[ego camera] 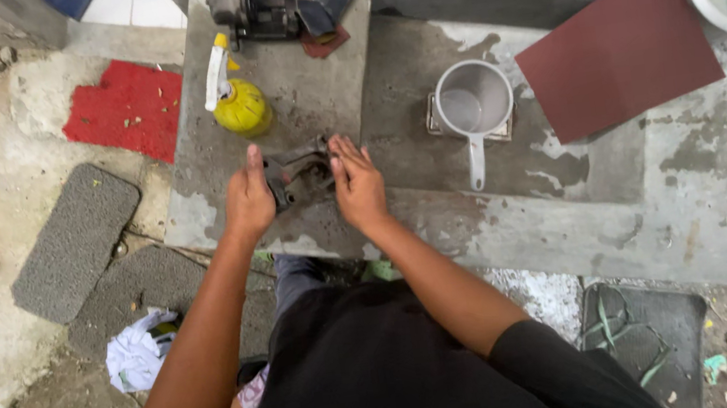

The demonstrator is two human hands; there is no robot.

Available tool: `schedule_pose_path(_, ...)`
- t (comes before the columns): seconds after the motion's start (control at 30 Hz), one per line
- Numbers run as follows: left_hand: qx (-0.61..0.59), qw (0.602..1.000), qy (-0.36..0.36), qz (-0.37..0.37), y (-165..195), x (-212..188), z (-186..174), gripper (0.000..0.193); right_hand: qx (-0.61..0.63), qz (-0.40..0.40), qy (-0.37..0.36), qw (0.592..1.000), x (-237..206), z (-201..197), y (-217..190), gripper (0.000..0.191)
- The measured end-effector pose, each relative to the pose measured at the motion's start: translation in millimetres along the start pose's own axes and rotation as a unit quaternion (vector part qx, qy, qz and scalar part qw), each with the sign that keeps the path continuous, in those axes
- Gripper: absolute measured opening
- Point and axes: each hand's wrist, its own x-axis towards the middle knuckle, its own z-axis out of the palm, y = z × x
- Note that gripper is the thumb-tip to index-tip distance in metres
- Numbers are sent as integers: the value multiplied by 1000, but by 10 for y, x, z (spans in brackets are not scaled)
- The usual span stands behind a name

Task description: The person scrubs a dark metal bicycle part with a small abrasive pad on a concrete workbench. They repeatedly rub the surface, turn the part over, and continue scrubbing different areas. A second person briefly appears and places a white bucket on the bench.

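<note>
Two hands, left hand [249, 200] and right hand [357, 184], are gripping a dark metal part [299, 173] from both sides at centre frame on the concrete tabletop [496, 215]. Keeping both grips even should be steadying it; yellow spray bottle [237, 99] is standing just above.

You're wearing a black short-sleeved shirt that fills the bottom middle of the frame, its sleeves ending near the lower corners so both forearms are bare up to the wrists. A small orange mark sits on the shirt front at the very bottom edge, left of centre. Your left hand [248, 196] and right hand [357, 184] are bare, with no gloves, rings or watch visible. Just above the shirt, a strip of grey trouser leg shows
</note>
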Motion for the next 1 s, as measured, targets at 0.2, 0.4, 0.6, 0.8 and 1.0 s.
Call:
schedule_pose_path(0.2,-22,1000,11,-16,104,-2,-10,78,-21,-11,-17,1000,-80,-68,-14,40)
schedule_pose_path(0.4,-20,999,43,0,124,-64,28,76,-12,-11,0,1000,87,61,35,38)
schedule_pose_path(0.6,-23,998,39,-42,108,-52,43,68,-93,-2,-23,995,-300,-428,43,35)
schedule_pose_path(0.8,-77,996,25,-48,84,-101,33,50,4,44,97,994,149,-409,181,34)
schedule_pose_path(1.0,-54,996,65,8,4,-9,90,47,-50,-9,-1,999,103,-109,153,36)
